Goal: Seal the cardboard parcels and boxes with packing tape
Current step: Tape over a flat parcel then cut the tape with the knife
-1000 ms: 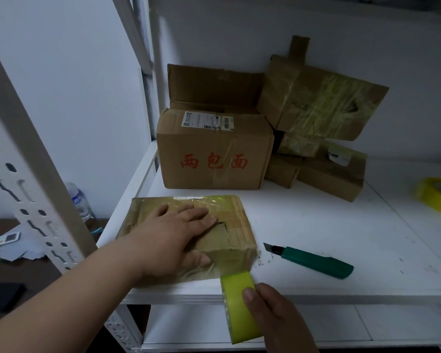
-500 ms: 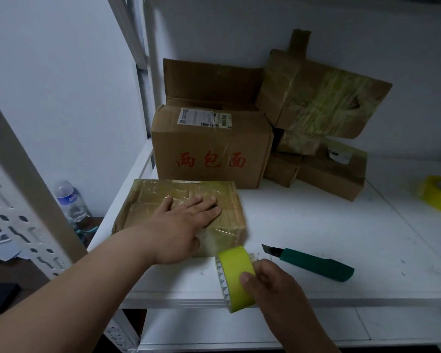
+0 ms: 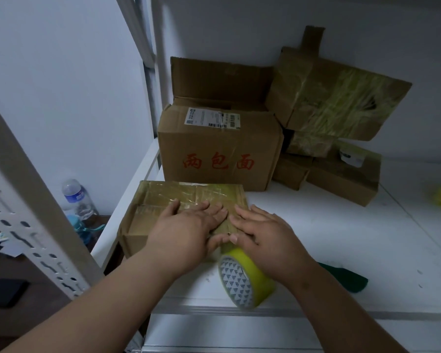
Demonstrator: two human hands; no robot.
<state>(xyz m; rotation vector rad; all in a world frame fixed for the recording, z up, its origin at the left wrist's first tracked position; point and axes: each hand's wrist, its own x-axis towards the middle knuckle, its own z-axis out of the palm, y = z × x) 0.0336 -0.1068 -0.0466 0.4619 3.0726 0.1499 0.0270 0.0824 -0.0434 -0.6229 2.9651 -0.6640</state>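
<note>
Flat taped parcel (image 3: 189,207) lies at the front left of the white shelf (image 3: 341,250). Left hand (image 3: 186,233) presses flat on its top, fingers straight. Right hand (image 3: 262,235) lies flat beside it at the parcel's right edge, fingers extended, gripping nothing. Yellow tape roll (image 3: 247,278) stands on edge just under the right palm, near the shelf lip. Green utility knife (image 3: 346,276) lies right of the roll. Larger box with red characters (image 3: 219,159) stands behind.

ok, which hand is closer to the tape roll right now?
Right. The right hand lies directly over the tape roll, fingers flat on the parcel. The left hand presses the parcel, just left of the roll.
</note>
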